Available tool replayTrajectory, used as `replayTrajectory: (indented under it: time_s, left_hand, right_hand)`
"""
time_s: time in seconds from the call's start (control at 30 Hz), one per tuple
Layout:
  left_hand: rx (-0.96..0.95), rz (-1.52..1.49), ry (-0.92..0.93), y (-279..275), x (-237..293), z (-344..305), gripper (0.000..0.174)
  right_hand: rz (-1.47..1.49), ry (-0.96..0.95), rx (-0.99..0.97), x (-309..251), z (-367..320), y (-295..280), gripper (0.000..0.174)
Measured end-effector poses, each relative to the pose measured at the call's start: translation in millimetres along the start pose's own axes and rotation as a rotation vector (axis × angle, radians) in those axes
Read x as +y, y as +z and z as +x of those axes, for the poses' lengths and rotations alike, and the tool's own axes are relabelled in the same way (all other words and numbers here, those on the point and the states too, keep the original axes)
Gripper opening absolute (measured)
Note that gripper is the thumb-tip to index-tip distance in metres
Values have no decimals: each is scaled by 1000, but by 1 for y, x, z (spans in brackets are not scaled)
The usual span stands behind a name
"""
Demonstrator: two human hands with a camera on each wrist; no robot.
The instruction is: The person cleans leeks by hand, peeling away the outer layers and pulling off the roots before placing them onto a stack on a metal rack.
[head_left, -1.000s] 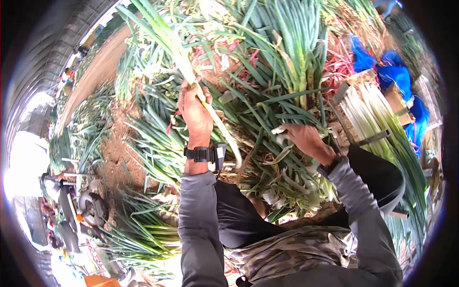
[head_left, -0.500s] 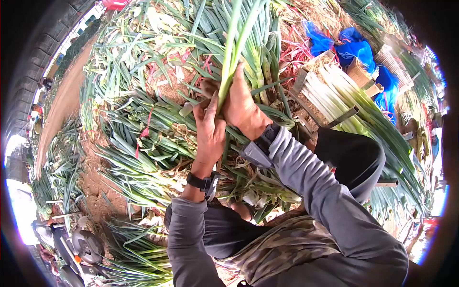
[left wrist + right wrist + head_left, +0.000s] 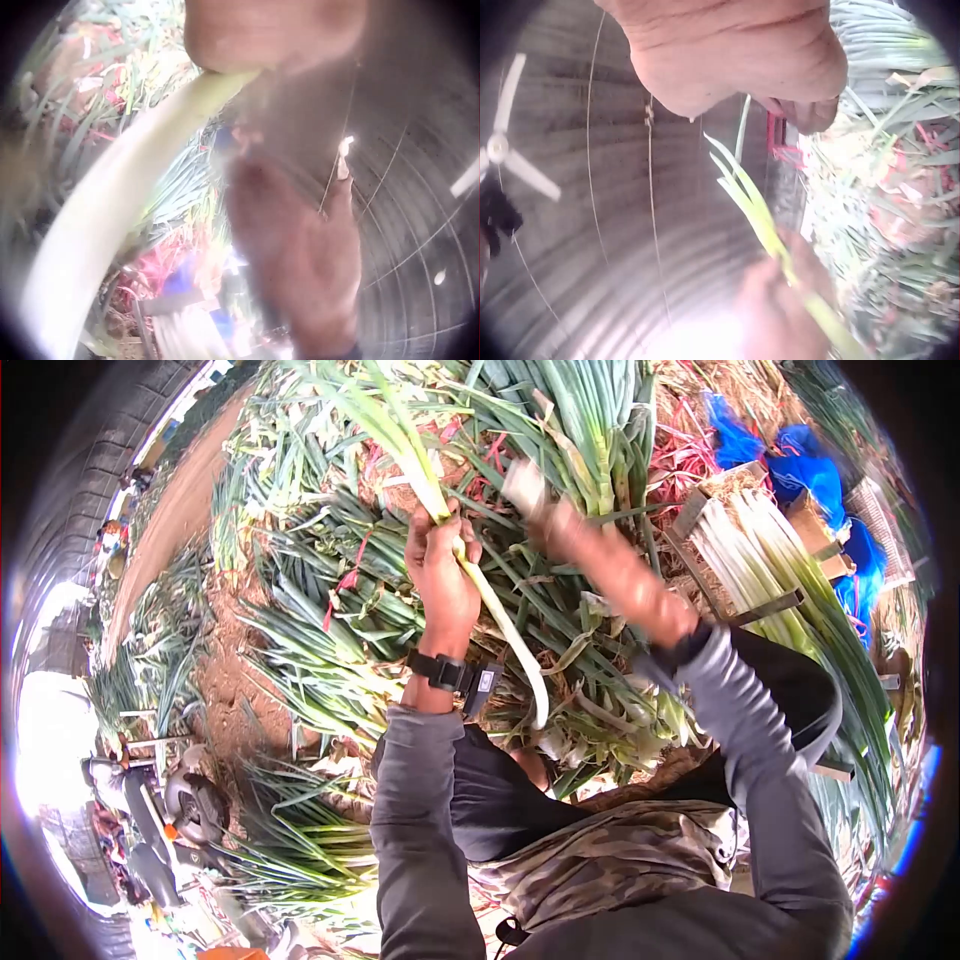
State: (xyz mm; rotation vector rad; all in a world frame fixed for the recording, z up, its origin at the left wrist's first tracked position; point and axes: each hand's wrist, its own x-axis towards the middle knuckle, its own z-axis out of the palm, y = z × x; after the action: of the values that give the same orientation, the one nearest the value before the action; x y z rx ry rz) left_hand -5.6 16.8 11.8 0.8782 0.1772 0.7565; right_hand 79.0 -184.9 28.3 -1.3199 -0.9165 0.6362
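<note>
Bare soil (image 3: 235,695) and heaps of leeks (image 3: 300,650) spread beneath a ribbed roof (image 3: 622,187). The person's left hand (image 3: 447,585) has its fingers curled round a single leek (image 3: 510,638); the leaves point up and away, the white end slants down toward the person. The right hand (image 3: 610,570) is raised to the right of that leek, apart from it, blurred, something pale at its fingertips; whether it grips this, or how far it is open, cannot be told. Farther right, pale stalks (image 3: 735,550) lie side by side near a blue bundle (image 3: 805,485).
</note>
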Motion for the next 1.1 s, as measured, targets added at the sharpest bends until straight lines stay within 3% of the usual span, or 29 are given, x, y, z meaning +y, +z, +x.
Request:
replayTrajectory:
  time_s: [0.07,0.13,0.2,0.27,0.3,0.33,0.37,0.43,0.5,0.53,0.6,0.63,0.73,0.77,0.87,0.93,0.97,1.07,1.1]
  left_hand:
    - [71,-16,19,-3,2,6,20]
    - [128,-73,4,-18,0,15,18]
    - [164,2,24,-19,4,15,28]
    - [215,-13,-10,-25,8,20,38]
    - [240,36,-24,-27,11,23,53]
    - [240,9,-32,-31,12,24,55]
    - [247,-3,-30,-33,14,23,56]
    - [243,30,-17,-37,18,27,56]
    - [204,73,-45,-48,20,27,55]
    - [187,64,-22,-56,19,27,54]
    - [206,44,-26,-59,21,31,51]
    - [194,54,-38,-65,25,35,50]
    - [187,59,-2,-63,29,31,44]
    - [175,65,-3,-67,30,33,43]
    - [178,60,-4,-66,29,41,38]
    - [217,98,32,-67,27,40,34]
    - [185,60,31,-78,26,49,20]
    - [234,36,75,-76,29,51,14]
    - [197,26,31,-83,35,57,15]
  right_hand:
    - [112,257,-137,26,-37,29,83]
    - [-81,441,-189,72,-57,60,77]
    - [-546,500,-467,73,-60,75,69]
    - [-486,395,-362,98,-65,79,81]
    - [-451,354,-310,88,-64,84,87]
    - [-461,299,-304,74,-67,80,92]
    - [-314,253,-255,102,-72,77,90]
    - [194,-41,-135,128,-79,67,84]
    - [163,51,0,136,-81,35,80]
    - [-229,388,42,147,-80,10,80]
    - [-891,388,37,195,-112,-20,85]
    - [-980,560,40,199,-132,-24,90]
    - [-1086,626,168,221,-180,-38,90]
    - [-1067,732,84,223,-186,-41,92]
    - [-1191,579,123,237,-198,-27,91]
    - [-1202,509,45,230,-186,-12,89]
    - [-1206,483,4,226,-184,-2,88]
    - [-1382,-10,-8,219,-193,16,89]
    - [-1329,-76,-41,214,-197,23,86]
